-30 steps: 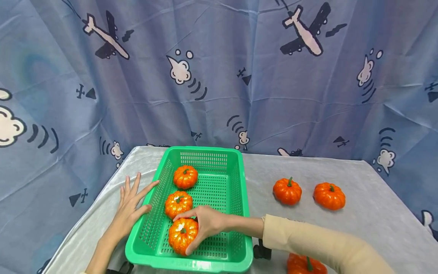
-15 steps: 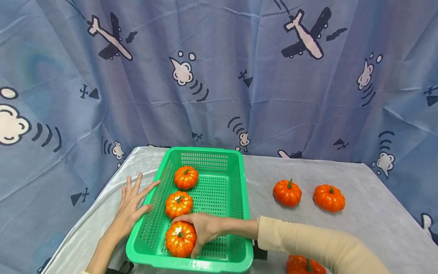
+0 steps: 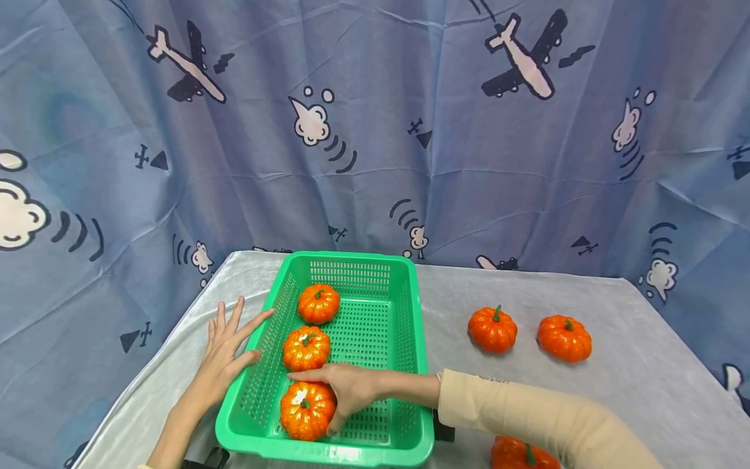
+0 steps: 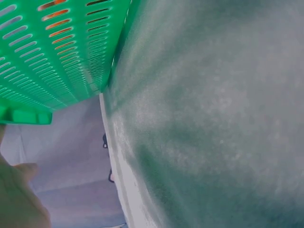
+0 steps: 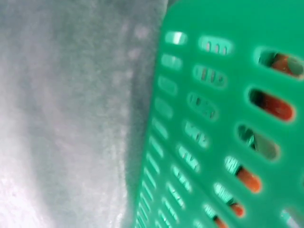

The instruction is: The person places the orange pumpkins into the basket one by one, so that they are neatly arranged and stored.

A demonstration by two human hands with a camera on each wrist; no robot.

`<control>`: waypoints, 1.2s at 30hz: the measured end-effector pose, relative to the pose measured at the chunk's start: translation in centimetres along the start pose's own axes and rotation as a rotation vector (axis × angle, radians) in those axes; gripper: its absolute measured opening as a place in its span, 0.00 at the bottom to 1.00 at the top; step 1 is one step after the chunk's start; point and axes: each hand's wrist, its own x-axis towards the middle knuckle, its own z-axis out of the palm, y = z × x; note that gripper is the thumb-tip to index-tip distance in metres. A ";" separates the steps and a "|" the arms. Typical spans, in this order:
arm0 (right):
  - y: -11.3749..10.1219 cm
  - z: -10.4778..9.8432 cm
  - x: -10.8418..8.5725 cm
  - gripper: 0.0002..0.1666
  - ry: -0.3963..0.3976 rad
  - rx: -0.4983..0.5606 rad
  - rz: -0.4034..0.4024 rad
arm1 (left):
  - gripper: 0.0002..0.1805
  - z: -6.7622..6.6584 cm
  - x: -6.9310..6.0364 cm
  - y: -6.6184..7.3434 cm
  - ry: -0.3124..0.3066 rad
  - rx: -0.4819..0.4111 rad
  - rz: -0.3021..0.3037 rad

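Observation:
A green plastic basket [image 3: 415, 365] with slotted walls holds three small orange pumpkins in a column along its left side: a far pumpkin [image 3: 319, 305], a middle pumpkin [image 3: 306, 350] and a near pumpkin [image 3: 307, 412]. My left hand [image 3: 222, 358] lies with spread fingers against the basket's left rim, index fingertip and thumb at the edge. Inside the basket, my right hand [image 3: 351, 391] is beside the near pumpkin, its index finger stretched out behind it and its thumb at the right side. The right hand's other fingers are hidden. Only basket wall shows clearly in the right wrist view.
On the grey-white cloth of the table [image 3: 445, 293], two more pumpkins lie to the right: one pumpkin [image 3: 493, 330] and another pumpkin [image 3: 564, 339]. A further pumpkin [image 3: 521, 454] is partly cut off at the bottom, near the right sleeve [image 3: 527, 410]. A patterned curtain [image 3: 375, 130] hangs behind.
The near pumpkin has shifted slightly left and toward me. My right hand's index finger has straightened away from its top. My left hand has stayed at the rim.

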 end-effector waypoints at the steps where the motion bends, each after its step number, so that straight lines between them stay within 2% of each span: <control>1: 0.0 0.0 0.0 0.60 -0.004 -0.020 -0.007 | 0.32 0.0 0.0 0.0 -0.002 -0.001 -0.001; 7: 0.2 -0.3 -0.2 0.62 -0.030 -0.091 -0.048 | 0.32 0.2 0.1 0.3 -0.010 0.005 -0.003; 11: 0.4 -0.6 -0.7 0.61 -0.056 -0.103 -0.069 | 0.31 0.4 0.1 0.4 -0.016 0.010 -0.001; 14: 0.5 -0.9 -1.2 0.60 -0.072 -0.066 -0.077 | 0.32 0.5 0.1 0.4 -0.017 0.008 0.003; 20: 0.4 -2.5 -3.0 0.54 -0.115 0.108 -0.085 | 0.32 0.5 0.0 0.6 -0.018 0.004 0.008; 22: 0.2 -3.2 -4.1 0.51 -0.079 0.115 -0.066 | 0.32 0.4 0.0 0.7 -0.021 0.000 0.006; 25: -0.3 -4.5 -5.8 0.44 0.061 0.090 -0.059 | 0.32 0.2 0.0 0.7 -0.022 0.000 0.007; 27: -0.4 -5.1 -6.9 0.39 0.170 0.131 -0.098 | 0.32 0.0 0.0 0.6 -0.022 0.004 0.010; 29: -0.2 -5.6 -7.8 0.34 0.246 0.209 -0.160 | 0.32 -0.2 0.0 0.6 -0.022 0.007 0.011; 32: 0.3 -5.9 -9.1 0.31 0.282 0.319 -0.253 | 0.32 -0.3 0.0 0.5 -0.022 0.004 0.010; 36: 0.8 -6.4 -11.6 0.30 0.284 0.377 -0.307 | 0.32 -0.3 -0.1 0.5 -0.020 -0.002 0.008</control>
